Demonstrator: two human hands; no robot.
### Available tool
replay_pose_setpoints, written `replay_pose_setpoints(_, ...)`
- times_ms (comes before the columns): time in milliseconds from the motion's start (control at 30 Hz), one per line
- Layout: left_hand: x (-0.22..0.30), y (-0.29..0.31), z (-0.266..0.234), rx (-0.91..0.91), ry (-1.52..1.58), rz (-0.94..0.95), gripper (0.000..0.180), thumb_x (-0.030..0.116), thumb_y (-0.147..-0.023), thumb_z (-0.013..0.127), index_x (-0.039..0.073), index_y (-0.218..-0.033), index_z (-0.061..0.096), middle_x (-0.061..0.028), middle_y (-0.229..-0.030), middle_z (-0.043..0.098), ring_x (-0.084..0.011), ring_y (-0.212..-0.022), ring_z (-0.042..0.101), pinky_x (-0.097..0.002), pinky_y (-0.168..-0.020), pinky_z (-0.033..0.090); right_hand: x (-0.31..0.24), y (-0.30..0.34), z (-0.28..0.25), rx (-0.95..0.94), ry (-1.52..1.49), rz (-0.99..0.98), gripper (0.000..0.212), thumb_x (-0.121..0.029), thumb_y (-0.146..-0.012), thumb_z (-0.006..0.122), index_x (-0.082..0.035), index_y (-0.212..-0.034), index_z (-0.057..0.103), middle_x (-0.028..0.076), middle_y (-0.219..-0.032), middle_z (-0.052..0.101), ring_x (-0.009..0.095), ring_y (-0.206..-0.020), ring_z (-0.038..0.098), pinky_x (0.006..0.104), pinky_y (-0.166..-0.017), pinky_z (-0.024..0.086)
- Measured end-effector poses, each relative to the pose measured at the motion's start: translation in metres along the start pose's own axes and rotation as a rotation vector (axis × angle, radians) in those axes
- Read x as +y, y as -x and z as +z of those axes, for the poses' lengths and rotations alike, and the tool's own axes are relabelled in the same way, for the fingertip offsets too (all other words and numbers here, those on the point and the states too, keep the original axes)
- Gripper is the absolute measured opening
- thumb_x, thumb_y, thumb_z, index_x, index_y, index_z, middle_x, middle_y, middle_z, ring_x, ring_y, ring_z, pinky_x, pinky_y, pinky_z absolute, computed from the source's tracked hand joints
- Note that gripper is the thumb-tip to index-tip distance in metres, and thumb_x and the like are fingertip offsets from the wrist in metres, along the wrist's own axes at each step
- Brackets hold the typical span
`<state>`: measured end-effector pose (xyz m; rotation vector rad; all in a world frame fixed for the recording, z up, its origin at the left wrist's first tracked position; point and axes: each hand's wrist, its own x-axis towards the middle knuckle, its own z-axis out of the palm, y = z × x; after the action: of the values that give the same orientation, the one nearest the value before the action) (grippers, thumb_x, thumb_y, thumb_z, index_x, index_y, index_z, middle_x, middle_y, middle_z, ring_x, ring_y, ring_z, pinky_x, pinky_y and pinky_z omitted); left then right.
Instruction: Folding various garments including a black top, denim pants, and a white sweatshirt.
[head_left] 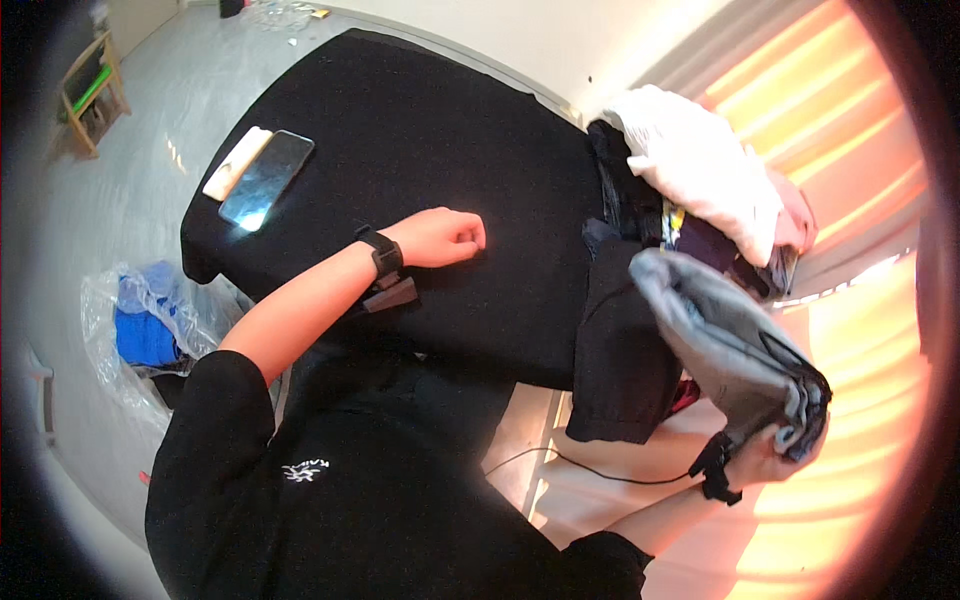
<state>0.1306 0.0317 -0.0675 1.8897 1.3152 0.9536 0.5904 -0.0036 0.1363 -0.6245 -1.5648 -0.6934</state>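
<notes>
My left hand (440, 238) is curled into a loose fist over the black cloth (430, 130) that covers the table, and I see nothing in it. A dark strap circles that wrist. Off the table's right side, my right hand (768, 458) grips a bunched grey garment (715, 325) by its lower end. The fingers are partly hidden by the fabric. The garment's other end reaches up toward the clothes pile, and its exact kind cannot be told. Next to it, a dark garment (625, 345) hangs over the table's right edge.
A white garment (695, 150) tops the pile of clothes at the right. A phone (268, 180) and a pale oblong object (238, 162) lie at the table's left. Clear plastic with blue cloth (147, 325) is on the floor; a thin cable (600, 475) runs to my right wrist strap.
</notes>
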Motion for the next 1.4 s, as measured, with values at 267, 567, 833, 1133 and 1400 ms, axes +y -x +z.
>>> replay_pose_setpoints(267, 0.003, 0.021, -0.009, 0.040, 0.070, -0.053, 0.019, 0.018, -0.088, 0.053, 0.004, -0.100, 0.059, -0.0067, -0.082, 0.065, -0.0159, -0.074, 0.060, -0.0309, -0.068, 0.048, -0.014, -0.052, 0.084, -0.133, -0.030, -0.143, 0.040, -0.018, -0.083, 0.065, 0.004, -0.115, 0.056, 0.017, -0.110, 0.063, 0.028, -0.097, 0.062, 0.0394, -0.086, 0.052)
replay_pose_setpoints(567, 0.002, 0.057, -0.062, 0.289, 0.421, -0.245, 0.029, 0.028, -0.097, 0.042, 0.005, -0.105, 0.059, -0.0067, -0.078, 0.063, -0.0104, -0.061, 0.056, -0.0234, -0.055, 0.045, -0.141, -0.087, 0.227, 0.308, -0.432, 0.006, 0.040, 0.001, -0.078, 0.063, 0.003, -0.118, 0.055, 0.014, -0.113, 0.062, 0.025, -0.104, 0.060, 0.0349, -0.094, 0.044)
replay_pose_setpoints(833, -0.019, 0.078, -0.097, 0.586, 0.848, -0.332, 0.074, 0.066, -0.092, 0.027, 0.005, -0.132, 0.040, -0.0100, -0.104, 0.061, -0.0189, -0.079, 0.060, -0.0330, -0.069, 0.051, -0.216, 0.087, 0.203, -0.632, -0.385, -0.206, 0.041, -0.016, -0.079, 0.057, -0.023, -0.119, 0.059, 0.004, -0.097, 0.059, 0.022, -0.088, 0.060, 0.0362, -0.073, 0.044)
replay_pose_setpoints(1133, -0.031, 0.073, -0.087, 0.578, 0.478, -0.541, 0.041, 0.031, -0.087, 0.062, 0.004, -0.117, 0.051, -0.0061, -0.108, 0.060, -0.0155, -0.096, 0.059, -0.0341, -0.077, 0.052, -0.209, 0.127, 0.198, -1.047, -1.007, 0.171, 0.034, -0.017, -0.073, 0.071, -0.008, -0.104, 0.060, 0.011, -0.111, 0.063, 0.029, -0.103, 0.059, 0.0378, -0.089, 0.044)
replay_pose_setpoints(1400, -0.038, 0.070, -0.094, 0.519, 0.500, -0.582, 0.041, 0.025, -0.089, 0.063, 0.002, -0.121, 0.052, -0.0077, -0.114, 0.060, -0.0173, -0.101, 0.059, -0.0364, -0.082, 0.051, -0.169, 0.157, 0.211, -0.671, -1.338, 0.857, 0.014, 0.010, -0.078, 0.062, -0.003, -0.078, 0.055, 0.011, -0.097, 0.064, 0.016, -0.092, 0.060, 0.0287, -0.083, 0.047)
